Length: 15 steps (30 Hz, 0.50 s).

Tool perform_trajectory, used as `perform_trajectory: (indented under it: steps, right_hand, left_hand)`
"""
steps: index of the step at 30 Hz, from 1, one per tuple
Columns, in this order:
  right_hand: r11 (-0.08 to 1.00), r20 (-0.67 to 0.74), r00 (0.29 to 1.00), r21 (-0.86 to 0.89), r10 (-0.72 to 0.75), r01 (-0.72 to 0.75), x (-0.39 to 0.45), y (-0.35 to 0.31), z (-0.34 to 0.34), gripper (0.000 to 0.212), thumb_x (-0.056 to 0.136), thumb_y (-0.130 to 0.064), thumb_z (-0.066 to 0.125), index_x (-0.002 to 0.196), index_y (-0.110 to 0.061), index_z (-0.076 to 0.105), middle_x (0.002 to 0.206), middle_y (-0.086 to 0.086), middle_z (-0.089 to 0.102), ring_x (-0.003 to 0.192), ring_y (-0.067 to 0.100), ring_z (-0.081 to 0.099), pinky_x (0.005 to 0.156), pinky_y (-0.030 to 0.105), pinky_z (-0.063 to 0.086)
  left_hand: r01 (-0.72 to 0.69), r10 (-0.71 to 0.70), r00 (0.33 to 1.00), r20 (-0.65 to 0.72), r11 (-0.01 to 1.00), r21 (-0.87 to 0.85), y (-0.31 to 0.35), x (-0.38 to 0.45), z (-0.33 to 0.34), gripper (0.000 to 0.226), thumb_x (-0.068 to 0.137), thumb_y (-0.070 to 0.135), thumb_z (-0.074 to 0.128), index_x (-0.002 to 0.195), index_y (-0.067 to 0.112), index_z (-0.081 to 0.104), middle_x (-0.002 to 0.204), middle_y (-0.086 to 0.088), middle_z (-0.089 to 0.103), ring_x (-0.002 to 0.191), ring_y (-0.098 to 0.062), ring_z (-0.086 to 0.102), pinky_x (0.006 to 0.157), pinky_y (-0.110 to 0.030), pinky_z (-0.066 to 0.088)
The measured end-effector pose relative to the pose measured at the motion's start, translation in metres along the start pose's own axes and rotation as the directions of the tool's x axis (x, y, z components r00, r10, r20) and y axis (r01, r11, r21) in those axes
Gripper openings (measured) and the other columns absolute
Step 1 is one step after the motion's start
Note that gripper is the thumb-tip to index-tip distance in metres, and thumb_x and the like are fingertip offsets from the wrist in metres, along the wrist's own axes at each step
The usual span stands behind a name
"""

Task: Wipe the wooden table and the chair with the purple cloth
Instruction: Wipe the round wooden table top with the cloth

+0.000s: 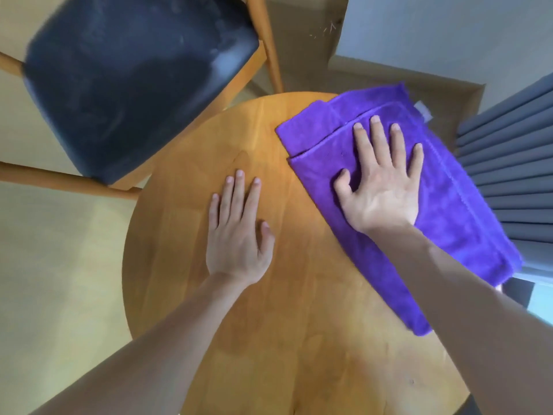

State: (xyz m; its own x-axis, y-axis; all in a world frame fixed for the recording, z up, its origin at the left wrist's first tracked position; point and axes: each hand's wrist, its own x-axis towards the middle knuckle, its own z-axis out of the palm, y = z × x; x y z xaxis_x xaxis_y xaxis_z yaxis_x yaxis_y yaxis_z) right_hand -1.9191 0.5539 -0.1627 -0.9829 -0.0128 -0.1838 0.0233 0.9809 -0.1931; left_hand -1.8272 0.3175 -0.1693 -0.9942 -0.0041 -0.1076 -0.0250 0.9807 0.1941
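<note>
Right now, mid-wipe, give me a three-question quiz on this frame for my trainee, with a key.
1. True or false: the right hand lies flat, fingers spread, on the purple cloth.
2. What does the left hand rest on? A) the chair seat B) the bare wooden table C) the cloth
3. Fill in: the chair with the dark seat stands beyond the table's far-____ edge.

Key: 1 true. 2 B. 3 left.
</note>
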Motion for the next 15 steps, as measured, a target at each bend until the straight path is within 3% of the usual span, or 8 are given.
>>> perform_trajectory:
  steps: [5, 7, 9, 11, 15]
  right_hand:
    - [0.958, -0.042, 0.964, 0.137, 0.261, -0.254, -0.003, -0.052, 0.005, 0.073, 0.093, -0.039, 0.035, 0.162, -0.022, 0.019, 0.171, 0.001, 0.011, 0.157, 0.029, 0.006, 0.125, 0.059, 0.004]
    - [0.956, -0.035, 0.966, 0.159, 0.256, -0.248, -0.009, -0.071, 0.007, 0.075, 0.093, -0.039, 0.036, 0.162, -0.019, 0.018, 0.171, 0.004, 0.011, 0.157, 0.030, 0.006, 0.124, 0.060, 0.005]
    - [0.990, -0.009, 0.997, 0.116, 0.078, -0.076, -0.021, -0.083, 0.011, 0.078, 0.092, -0.044, 0.036, 0.163, -0.020, 0.016, 0.171, 0.007, 0.008, 0.157, 0.033, 0.004, 0.123, 0.062, 0.004]
    - [0.978, 0.031, 0.978, 0.047, -0.205, 0.204, -0.036, -0.083, 0.015, 0.079, 0.093, -0.052, 0.037, 0.163, -0.028, 0.010, 0.171, 0.010, 0.005, 0.156, 0.038, 0.003, 0.121, 0.067, 0.004]
    - [0.770, 0.161, 0.770, -0.080, -0.617, 0.633, -0.042, -0.039, 0.013, 0.075, 0.095, -0.061, 0.034, 0.162, -0.040, 0.007, 0.171, 0.012, 0.000, 0.155, 0.043, 0.000, 0.118, 0.072, 0.005]
  left_hand:
    - [0.011, -0.012, 1.000, 0.015, 0.998, 0.062, 0.002, 0.003, 0.001, 0.076, 0.093, 0.036, 0.036, 0.165, 0.022, 0.016, 0.174, -0.004, 0.005, 0.160, -0.018, 0.000, 0.129, -0.048, 0.011]
    - [0.012, -0.014, 0.999, 0.032, 0.998, 0.067, 0.003, 0.003, 0.000, 0.078, 0.092, 0.035, 0.037, 0.165, 0.022, 0.015, 0.174, -0.004, 0.004, 0.160, -0.018, -0.001, 0.129, -0.049, 0.012]
    - [0.007, -0.010, 0.999, 0.046, 0.998, 0.070, 0.001, 0.003, -0.001, 0.075, 0.091, 0.035, 0.037, 0.163, 0.020, 0.020, 0.174, -0.006, 0.008, 0.160, -0.019, 0.001, 0.129, -0.051, 0.014]
    - [0.007, -0.012, 0.998, 0.055, 0.997, 0.078, -0.001, 0.004, -0.002, 0.068, 0.091, 0.034, 0.035, 0.156, 0.014, 0.033, 0.172, -0.010, 0.017, 0.160, -0.022, 0.006, 0.128, -0.051, 0.015]
    - [-0.004, 0.001, 0.999, 0.048, 0.998, 0.070, 0.000, 0.003, -0.005, 0.062, 0.091, 0.031, 0.033, 0.149, 0.011, 0.041, 0.171, -0.012, 0.020, 0.160, -0.023, 0.009, 0.128, -0.051, 0.016]
